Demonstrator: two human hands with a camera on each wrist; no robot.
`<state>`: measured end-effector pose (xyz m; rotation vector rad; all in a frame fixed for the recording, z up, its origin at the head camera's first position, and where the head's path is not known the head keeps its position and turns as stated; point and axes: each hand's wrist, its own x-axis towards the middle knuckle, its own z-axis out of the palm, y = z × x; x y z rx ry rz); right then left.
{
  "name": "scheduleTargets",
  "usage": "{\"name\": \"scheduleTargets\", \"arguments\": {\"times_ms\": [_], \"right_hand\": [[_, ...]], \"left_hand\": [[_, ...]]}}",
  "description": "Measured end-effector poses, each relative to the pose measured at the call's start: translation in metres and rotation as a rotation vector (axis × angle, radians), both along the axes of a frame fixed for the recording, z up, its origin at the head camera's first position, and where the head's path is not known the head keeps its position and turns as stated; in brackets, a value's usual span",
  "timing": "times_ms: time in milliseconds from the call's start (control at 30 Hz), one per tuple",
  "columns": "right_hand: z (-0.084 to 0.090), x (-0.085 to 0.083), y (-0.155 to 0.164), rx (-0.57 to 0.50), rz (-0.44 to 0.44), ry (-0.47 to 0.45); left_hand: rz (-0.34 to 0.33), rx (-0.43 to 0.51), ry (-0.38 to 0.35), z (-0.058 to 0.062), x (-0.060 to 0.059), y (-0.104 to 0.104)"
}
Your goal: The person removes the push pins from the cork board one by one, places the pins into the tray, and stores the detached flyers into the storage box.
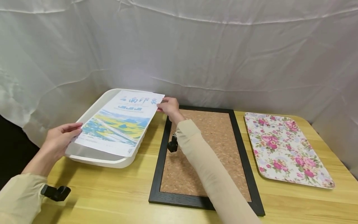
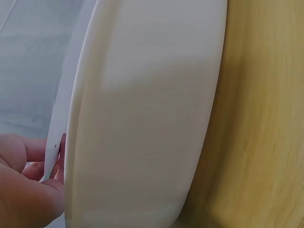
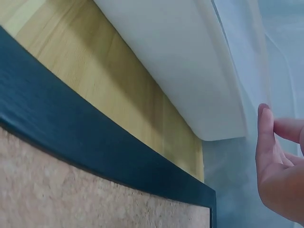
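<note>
A printed paper poster (image 1: 120,121), with blue lettering at its top and a yellow and blue landscape below, lies over the mouth of a white plastic basin (image 1: 109,162). My left hand (image 1: 60,138) pinches the poster's left edge near its lower corner. At the upper right edge, my right hand (image 1: 170,107) holds the sheet between thumb and fingers. In the left wrist view the thumb and fingers of the left hand (image 2: 31,180) grip the paper right at the basin's rim. The right wrist view has the right hand (image 3: 280,159) pinching the sheet's edge beyond the basin wall.
A cork board (image 1: 207,149) in a black frame lies flat beneath my right forearm. Farther right is a floral-patterned tray (image 1: 288,149). All of it stands on a wood-grain table (image 1: 117,193), with a pale cloth curtain (image 1: 195,46) hanging behind.
</note>
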<state>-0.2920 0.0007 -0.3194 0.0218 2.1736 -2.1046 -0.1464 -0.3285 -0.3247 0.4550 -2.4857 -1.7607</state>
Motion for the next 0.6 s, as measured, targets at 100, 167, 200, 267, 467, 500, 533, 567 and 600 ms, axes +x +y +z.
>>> {"name": "scheduleTargets", "arguments": {"times_ms": [100,167,200,267,467,500,533,567,600], "right_hand": [[-0.001,0.000,-0.004,-0.007,-0.001,0.005],[-0.002,-0.001,-0.006,-0.006,0.002,0.001],[-0.003,-0.001,-0.008,-0.005,0.003,-0.003],[-0.004,-0.001,-0.010,0.002,-0.005,-0.016],[-0.004,-0.003,-0.019,0.007,-0.034,-0.029],[-0.004,-0.003,-0.020,0.015,-0.031,-0.025],[-0.003,-0.003,-0.022,0.024,-0.030,-0.022],[-0.003,-0.003,-0.023,0.035,-0.027,-0.018],[-0.003,-0.003,-0.024,0.048,-0.029,-0.013]], "left_hand": [[0.007,-0.003,0.004,0.000,-0.001,-0.003],[0.007,-0.016,0.007,0.001,-0.001,-0.005],[0.008,-0.029,0.007,0.001,0.000,-0.006],[-0.001,-0.086,-0.005,0.001,0.001,-0.008],[-0.017,-0.202,-0.051,-0.001,0.000,-0.016],[-0.016,-0.197,-0.051,-0.004,-0.001,-0.020],[-0.015,-0.187,-0.047,-0.007,-0.003,-0.026],[0.001,-0.166,-0.045,-0.012,-0.005,-0.032],[0.009,-0.153,-0.041,-0.019,-0.008,-0.040]]}}
